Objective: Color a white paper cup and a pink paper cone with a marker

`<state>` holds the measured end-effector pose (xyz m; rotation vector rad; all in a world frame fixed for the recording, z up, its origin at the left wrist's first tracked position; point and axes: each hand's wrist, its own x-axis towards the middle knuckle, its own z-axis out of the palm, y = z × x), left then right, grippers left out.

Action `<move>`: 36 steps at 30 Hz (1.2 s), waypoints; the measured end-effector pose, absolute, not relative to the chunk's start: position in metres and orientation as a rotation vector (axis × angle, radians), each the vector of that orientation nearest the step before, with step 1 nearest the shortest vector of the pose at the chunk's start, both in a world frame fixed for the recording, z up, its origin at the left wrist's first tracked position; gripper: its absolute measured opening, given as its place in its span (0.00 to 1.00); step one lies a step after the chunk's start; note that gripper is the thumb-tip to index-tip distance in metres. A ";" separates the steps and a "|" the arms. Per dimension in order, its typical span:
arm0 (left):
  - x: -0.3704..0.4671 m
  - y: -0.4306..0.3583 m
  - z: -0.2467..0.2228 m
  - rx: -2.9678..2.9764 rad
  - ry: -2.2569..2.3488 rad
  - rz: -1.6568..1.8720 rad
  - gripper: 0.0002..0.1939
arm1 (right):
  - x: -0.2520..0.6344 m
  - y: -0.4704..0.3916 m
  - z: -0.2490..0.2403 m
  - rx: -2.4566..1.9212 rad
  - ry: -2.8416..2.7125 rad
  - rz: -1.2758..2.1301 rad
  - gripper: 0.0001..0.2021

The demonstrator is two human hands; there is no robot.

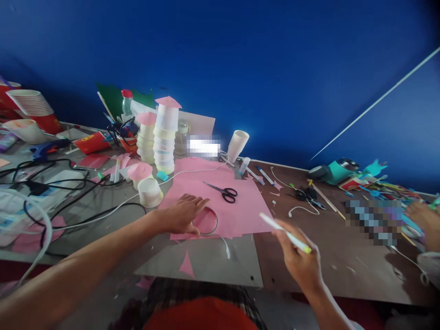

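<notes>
On the pink paper (247, 197), my left hand (185, 213) curls its thumb and fingers around the left side of a thin round ring (217, 222), steadying it flat. Pink shows through the ring's middle. My right hand (300, 256) grips a white marker (285, 233) with a yellow-green end, held above the paper's lower right edge. Black-handled scissors (228, 195) lie on the sheet beyond the ring, blades toward the left. A pink paper scrap (186, 266) rests near the table's front edge.
Cup towers (165, 142) with pink cone tops stand at the back left, near a white cup (150, 192). Black cables (68, 183) tangle on the left. A tilted stack of cups (237, 145) stands by the wall. Another person's hand (422, 222) is at the far right.
</notes>
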<state>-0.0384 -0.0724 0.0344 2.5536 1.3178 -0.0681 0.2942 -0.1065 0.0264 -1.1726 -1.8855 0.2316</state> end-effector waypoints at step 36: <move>-0.044 -0.070 0.019 2.578 1.235 -0.034 0.47 | 0.207 -0.036 -0.011 -0.545 -2.690 -0.351 0.15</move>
